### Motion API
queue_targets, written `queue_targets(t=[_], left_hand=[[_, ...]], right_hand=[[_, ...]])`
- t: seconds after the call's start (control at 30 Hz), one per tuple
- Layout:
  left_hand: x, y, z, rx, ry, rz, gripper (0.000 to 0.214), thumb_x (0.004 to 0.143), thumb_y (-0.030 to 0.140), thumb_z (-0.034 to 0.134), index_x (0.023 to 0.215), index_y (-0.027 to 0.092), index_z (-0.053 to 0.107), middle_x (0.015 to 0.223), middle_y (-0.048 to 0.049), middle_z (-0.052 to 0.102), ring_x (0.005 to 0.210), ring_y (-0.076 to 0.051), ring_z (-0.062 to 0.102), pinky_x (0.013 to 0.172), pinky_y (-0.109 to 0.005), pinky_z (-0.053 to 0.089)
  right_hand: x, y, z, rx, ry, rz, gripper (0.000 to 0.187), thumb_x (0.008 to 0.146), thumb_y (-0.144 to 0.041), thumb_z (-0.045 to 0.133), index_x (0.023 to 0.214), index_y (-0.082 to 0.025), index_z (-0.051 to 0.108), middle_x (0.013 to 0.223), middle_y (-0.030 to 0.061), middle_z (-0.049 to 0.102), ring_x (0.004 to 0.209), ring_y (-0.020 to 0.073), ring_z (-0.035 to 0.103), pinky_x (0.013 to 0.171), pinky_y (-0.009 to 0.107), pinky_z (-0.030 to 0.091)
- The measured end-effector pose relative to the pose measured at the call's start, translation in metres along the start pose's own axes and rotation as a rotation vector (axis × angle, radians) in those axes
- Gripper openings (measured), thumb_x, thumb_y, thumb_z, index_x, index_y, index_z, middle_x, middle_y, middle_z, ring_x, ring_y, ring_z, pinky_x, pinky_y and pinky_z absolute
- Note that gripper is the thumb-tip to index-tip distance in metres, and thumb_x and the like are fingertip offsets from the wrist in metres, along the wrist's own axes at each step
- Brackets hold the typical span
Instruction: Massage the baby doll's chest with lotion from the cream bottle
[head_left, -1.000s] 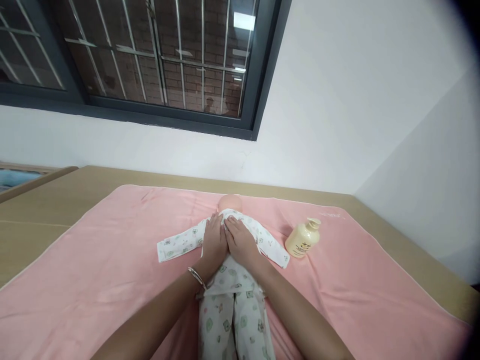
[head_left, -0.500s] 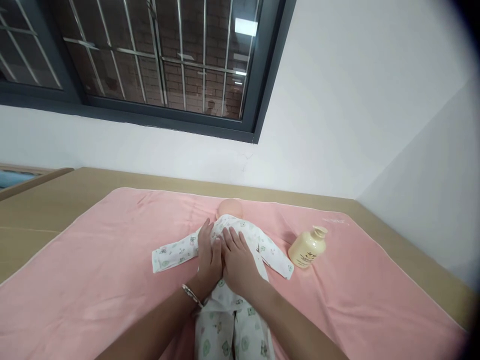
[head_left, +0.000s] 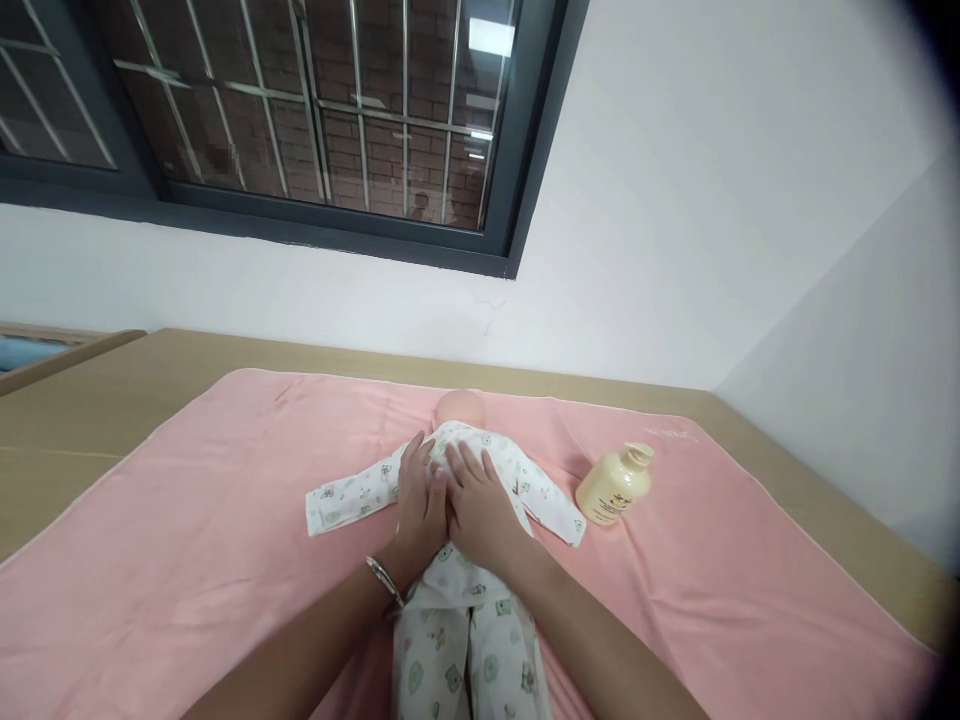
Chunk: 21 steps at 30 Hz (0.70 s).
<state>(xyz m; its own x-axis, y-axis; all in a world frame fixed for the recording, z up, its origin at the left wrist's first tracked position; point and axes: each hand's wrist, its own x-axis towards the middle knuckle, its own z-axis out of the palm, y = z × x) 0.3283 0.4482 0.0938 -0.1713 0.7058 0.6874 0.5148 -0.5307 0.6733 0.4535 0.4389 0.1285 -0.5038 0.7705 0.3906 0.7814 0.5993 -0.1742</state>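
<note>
A baby doll (head_left: 460, 408) lies stretched out on a pink blanket (head_left: 247, 560), its head toward the wall. It wears a white printed top (head_left: 352, 500) and matching trousers (head_left: 495, 660); the sleeves spread to both sides. My left hand (head_left: 421, 505) rests on the chest, fingers extended and pointing up toward the head. Beside it, my right hand (head_left: 480, 510) lies flat on the same top, thumbs close together. Neither hand grips anything. The cloth under my palms is hidden. To the right of the doll's sleeve, a pale yellow pump bottle (head_left: 615, 485) leans at a tilt.
The blanket covers much of a wooden surface (head_left: 142, 400) that meets a white wall (head_left: 637, 250). Above is a dark-framed window (head_left: 337, 235) with metal bars behind the glass. A wooden rail (head_left: 82, 350) with something blue beyond it stands at far left.
The view has shifted very slightly, so things sit a little higher. Both hands stay on the doll's chest with hardly any visible movement.
</note>
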Motion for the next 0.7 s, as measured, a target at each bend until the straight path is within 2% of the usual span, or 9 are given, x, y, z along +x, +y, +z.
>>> queue_targets(t=[0.07,0.13,0.2,0.27,0.4,0.53,0.7], left_hand=[[0.001,0.001,-0.001,0.000,-0.013,0.008,0.040,0.098,0.031,0.033,0.136,0.020,0.039,0.146,-0.0141,0.037,0.136,-0.026,0.033,0.113,-0.054,0.028],[0.001,0.000,0.000,0.009,-0.003,0.025,0.040,0.097,0.031,0.035,0.135,0.020,0.039,0.144,-0.0145,0.039,0.135,-0.026,0.035,0.112,-0.054,0.029],[0.001,-0.002,0.001,0.031,0.002,0.035,0.040,0.096,0.031,0.037,0.135,0.020,0.040,0.143,-0.0147,0.040,0.134,-0.026,0.036,0.111,-0.053,0.031],[0.001,-0.005,0.003,0.057,-0.004,0.037,0.040,0.096,0.030,0.038,0.134,0.020,0.040,0.142,-0.0145,0.041,0.133,-0.026,0.037,0.111,-0.053,0.031],[0.001,-0.009,0.005,0.097,-0.021,0.012,0.039,0.094,0.029,0.041,0.131,0.019,0.042,0.140,-0.0142,0.043,0.131,-0.027,0.039,0.110,-0.053,0.032],[0.002,-0.011,0.008,0.149,-0.066,-0.015,0.042,0.090,0.028,0.044,0.131,0.019,0.044,0.136,-0.0136,0.048,0.128,-0.028,0.043,0.109,-0.053,0.034],[0.012,-0.018,0.013,0.259,-0.243,-0.061,0.057,0.084,0.022,0.043,0.140,0.012,0.036,0.139,-0.0175,0.047,0.130,-0.031,0.042,0.110,-0.057,0.032]], right_hand=[[0.004,0.005,-0.003,0.059,-0.024,-0.135,0.047,0.093,-0.020,0.048,0.139,-0.025,0.048,0.150,0.0029,0.033,0.141,0.0258,0.017,0.116,0.051,0.008],[0.009,0.018,-0.003,0.109,-0.015,-0.150,0.043,0.093,-0.020,0.047,0.136,-0.026,0.051,0.147,0.0007,0.037,0.140,0.0225,0.021,0.117,0.049,0.010],[0.011,0.031,0.001,0.137,0.022,-0.060,0.041,0.096,-0.023,0.044,0.136,-0.022,0.051,0.148,0.0022,0.037,0.140,0.0218,0.023,0.116,0.047,0.014],[0.011,0.037,0.005,0.117,0.073,0.100,0.043,0.098,-0.028,0.041,0.139,-0.016,0.048,0.148,0.0069,0.035,0.139,0.0232,0.025,0.115,0.045,0.019],[0.006,0.030,0.009,-0.034,0.108,0.344,0.051,0.098,-0.038,0.042,0.139,-0.007,0.045,0.141,0.0157,0.043,0.133,0.0275,0.035,0.112,0.041,0.027],[0.004,0.020,0.008,-0.115,0.082,0.400,0.050,0.098,-0.038,0.042,0.138,-0.009,0.048,0.137,0.0153,0.048,0.130,0.0278,0.040,0.109,0.040,0.031],[0.007,0.026,0.008,-0.078,0.085,0.369,0.051,0.098,-0.038,0.041,0.139,-0.007,0.045,0.141,0.0141,0.045,0.134,0.0257,0.035,0.113,0.038,0.024]])
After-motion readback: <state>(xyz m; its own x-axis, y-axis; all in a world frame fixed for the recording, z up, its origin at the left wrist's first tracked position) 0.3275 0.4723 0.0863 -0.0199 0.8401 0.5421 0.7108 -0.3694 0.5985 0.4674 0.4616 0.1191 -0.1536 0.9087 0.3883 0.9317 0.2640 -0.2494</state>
